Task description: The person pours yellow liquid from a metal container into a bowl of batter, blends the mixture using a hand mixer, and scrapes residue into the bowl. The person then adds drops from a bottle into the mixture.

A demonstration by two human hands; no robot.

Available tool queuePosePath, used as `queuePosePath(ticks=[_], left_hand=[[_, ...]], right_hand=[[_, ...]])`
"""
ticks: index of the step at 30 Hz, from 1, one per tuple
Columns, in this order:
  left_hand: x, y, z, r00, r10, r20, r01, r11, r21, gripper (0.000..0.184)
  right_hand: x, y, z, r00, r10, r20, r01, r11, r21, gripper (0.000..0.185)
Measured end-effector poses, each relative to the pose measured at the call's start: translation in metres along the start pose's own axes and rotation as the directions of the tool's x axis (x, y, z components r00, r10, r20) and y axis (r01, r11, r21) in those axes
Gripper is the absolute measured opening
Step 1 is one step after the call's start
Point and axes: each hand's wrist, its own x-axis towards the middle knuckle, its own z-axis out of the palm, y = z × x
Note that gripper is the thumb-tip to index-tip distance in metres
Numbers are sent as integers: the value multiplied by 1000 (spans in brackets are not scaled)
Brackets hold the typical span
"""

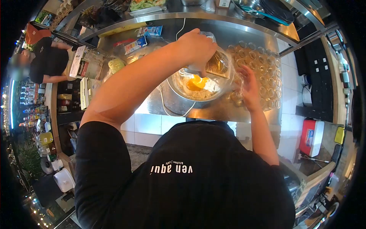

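My left hand [198,51] is closed around a clear container [218,65], tilted over a wide metal bowl [176,91]. Beneath the container, a bright yellow-orange egg-like mass [196,83] lies on pale, floury-looking contents in the bowl. To the bowl's right, my right hand [249,86] is raised with its fingers apart and bent. Clear, shiny plastic shows beside its fingers; I cannot tell whether they touch it. The container hides part of the bowl's far side.
Rows of small glass jars [263,72] stand on the steel table at right. Blue-and-white packets [135,45] and a cardboard box [79,63] are at left. A steel shelf [183,17] crosses the far side. Another person [49,57] stands at far left. A cord [164,105] runs beside the bowl.
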Motion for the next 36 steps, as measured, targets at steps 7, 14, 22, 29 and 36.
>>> queuePosePath(ticks=[7, 14, 22, 29, 36], left_hand=[[8, 25, 21, 962, 199, -187, -194, 980, 48, 87], [22, 78, 35, 877, 330, -349, -347, 938, 13, 87], [34, 142, 70, 811, 488, -324, -514, 858, 7, 96], [-17, 71, 61, 762, 99, -639, -492, 730, -474, 72], [-141, -142, 288, 399, -867, -300, 241, 414, -878, 66]], right_hand=[[6, -49, 15, 977, 20, 214, -2, 997, -84, 100], [-76, -49, 16, 822, 446, -354, -461, 886, 46, 45], [-162, -22, 31, 639, 563, -524, -425, 826, 369, 10], [-201, 39, 25, 552, 621, -557, -290, 769, 570, 12], [-204, 81, 23, 548, 605, -578, -233, 774, 589, 12]])
